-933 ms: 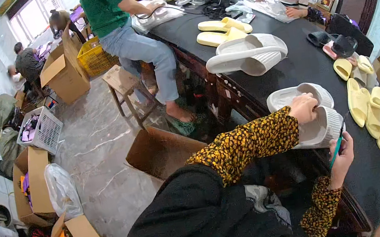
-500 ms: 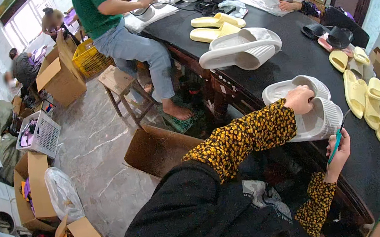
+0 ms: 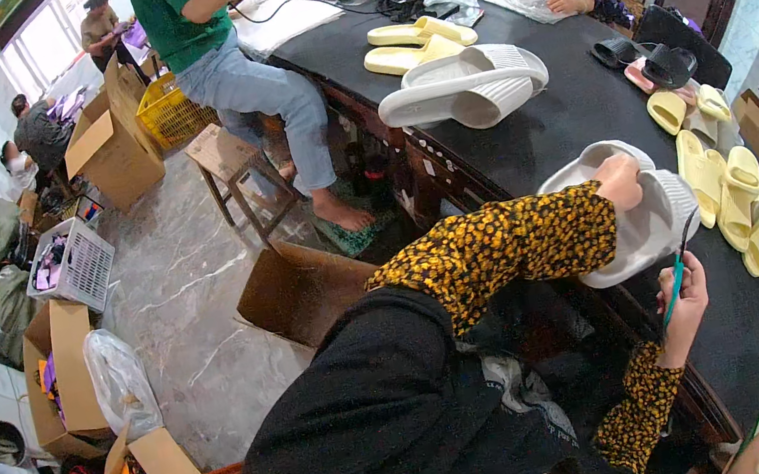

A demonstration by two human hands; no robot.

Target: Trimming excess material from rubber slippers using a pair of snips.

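a pale grey slipper [image 3: 647, 225] is held at the near right edge of the dark counter [image 3: 524, 135], partly over its rim. the left hand [image 3: 621, 181] is pushed into the slipper's opening and closed about the upper band, so the fingers are mostly hidden. the right hand [image 3: 683, 297] is curled shut around a slim teal tool [image 3: 673, 279], which is pointed up toward the underside of the slipper; whether it is a blade or a pen cannot be told.

the slipper appears to be moulded foam: thick-soled, rounded, matt, with fine ribbing on the sole. it is judged to be light, springy and not fragile, with enough give to dent under a thumb and little tendency to slip. the firmest hold is judged to be through the strap opening, as it is taken now, or across the thick sole edge.

farther along the counter a pair of larger grey slippers [image 3: 465, 90] is laid sole to sole, with pale yellow slippers [image 3: 416, 40] beyond. more yellow slippers [image 3: 733, 195] are clustered just right of the held one. an open cardboard box [image 3: 303, 291] is set on the marbled floor [image 3: 178, 303] to the left.
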